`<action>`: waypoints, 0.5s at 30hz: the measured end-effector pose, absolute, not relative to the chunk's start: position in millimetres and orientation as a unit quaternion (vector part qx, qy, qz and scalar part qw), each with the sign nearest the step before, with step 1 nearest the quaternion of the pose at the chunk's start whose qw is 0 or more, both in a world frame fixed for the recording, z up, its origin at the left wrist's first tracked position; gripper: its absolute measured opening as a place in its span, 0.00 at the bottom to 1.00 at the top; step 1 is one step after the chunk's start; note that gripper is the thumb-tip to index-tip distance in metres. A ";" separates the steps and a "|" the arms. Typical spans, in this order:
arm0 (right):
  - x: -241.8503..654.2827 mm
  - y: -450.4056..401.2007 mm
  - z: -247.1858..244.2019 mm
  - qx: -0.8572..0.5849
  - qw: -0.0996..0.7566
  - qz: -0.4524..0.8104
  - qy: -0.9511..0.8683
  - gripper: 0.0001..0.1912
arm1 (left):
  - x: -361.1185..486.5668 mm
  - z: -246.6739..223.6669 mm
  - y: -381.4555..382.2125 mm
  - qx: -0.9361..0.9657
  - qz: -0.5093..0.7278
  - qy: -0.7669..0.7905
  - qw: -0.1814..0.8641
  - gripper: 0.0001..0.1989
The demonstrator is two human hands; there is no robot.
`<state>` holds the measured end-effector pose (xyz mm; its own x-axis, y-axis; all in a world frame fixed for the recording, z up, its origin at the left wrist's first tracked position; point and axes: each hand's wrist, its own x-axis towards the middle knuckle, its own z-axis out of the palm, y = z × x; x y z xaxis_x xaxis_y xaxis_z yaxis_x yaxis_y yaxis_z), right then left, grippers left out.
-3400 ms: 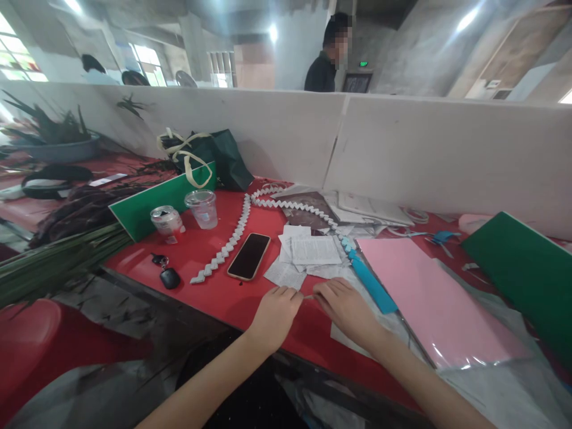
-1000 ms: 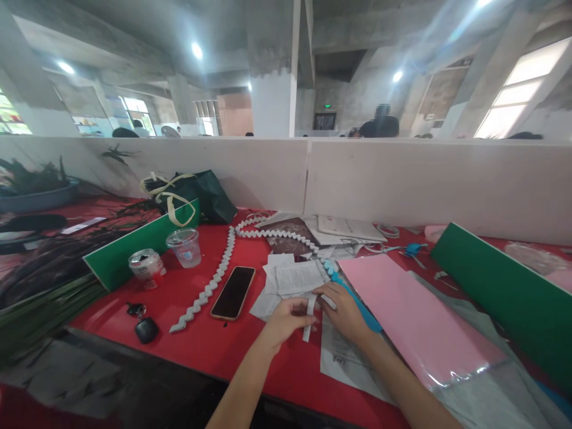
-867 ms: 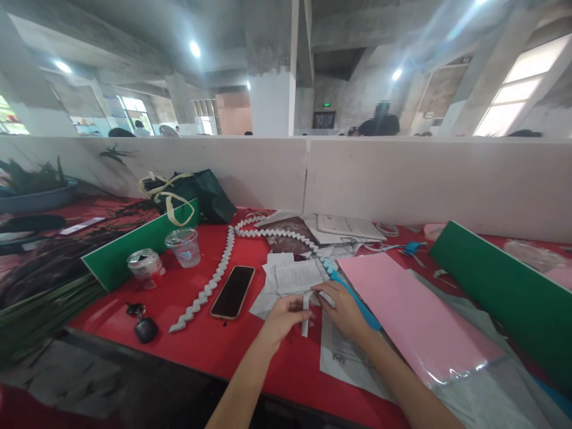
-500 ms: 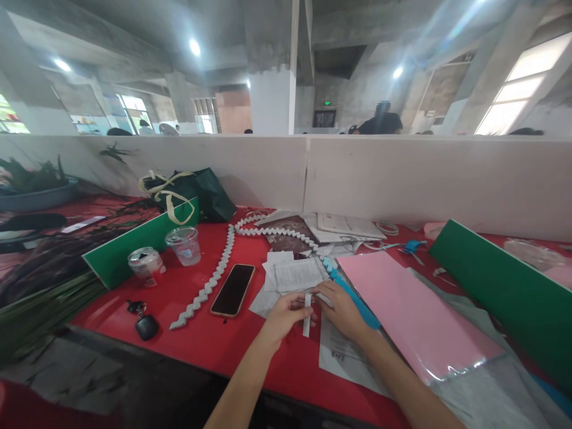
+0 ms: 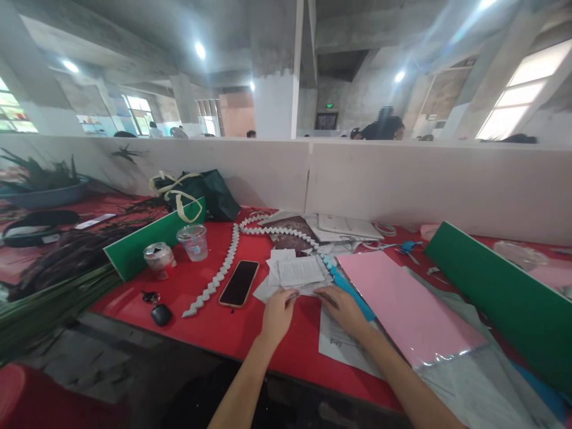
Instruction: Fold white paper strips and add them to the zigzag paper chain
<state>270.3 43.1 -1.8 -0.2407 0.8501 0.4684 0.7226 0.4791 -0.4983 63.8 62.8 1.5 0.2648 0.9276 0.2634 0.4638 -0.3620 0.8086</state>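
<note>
My left hand [image 5: 277, 314] is over the red table at the near edge of some printed paper sheets [image 5: 300, 271], its thumb and fingers drawn together at the tips. Across a small gap, my right hand [image 5: 343, 308] has its fingers bent and close together, beside a blue strip [image 5: 357, 297]. Whatever either hand pinches is hidden or too small to make out. Beyond them a zigzag chain of folded white paper [image 5: 226, 262] loops over the table, turning light blue [image 5: 328, 262] at its right end.
Left of the papers lie a phone [image 5: 239, 283], a car key [image 5: 161, 314], a drink can [image 5: 159, 260] and a plastic cup [image 5: 193, 241]. A pink sheet in a clear sleeve [image 5: 402, 304] covers the right. Green boards [image 5: 500, 292] and a white partition [image 5: 424, 185] bound the table.
The white paper strip held upright in my left hand no longer shows. My hands have moved slightly apart, the left one turning knuckles-up. The camera view has shifted a little.
</note>
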 end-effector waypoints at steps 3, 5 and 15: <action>273.6 26.8 -4.8 -0.496 0.338 0.065 -0.797 0.15 | 61.9 2.1 53.4 0.796 0.315 0.482 0.187 0.16; 275.8 13.5 -2.6 -0.494 0.331 0.044 -0.802 0.15 | 60.8 2.9 48.8 0.818 0.279 0.482 0.141 0.16; 292.2 -144.3 -49.5 -0.587 0.460 0.029 -0.666 0.19 | 51.3 -11.1 39.2 0.825 0.237 0.504 0.101 0.25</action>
<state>292.2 -144.3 -49.5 0.1123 0.8082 0.5781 0.7543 0.3093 -0.5790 51.3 39.2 -11.1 0.3801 0.8786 0.2892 0.7828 -0.4721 0.4055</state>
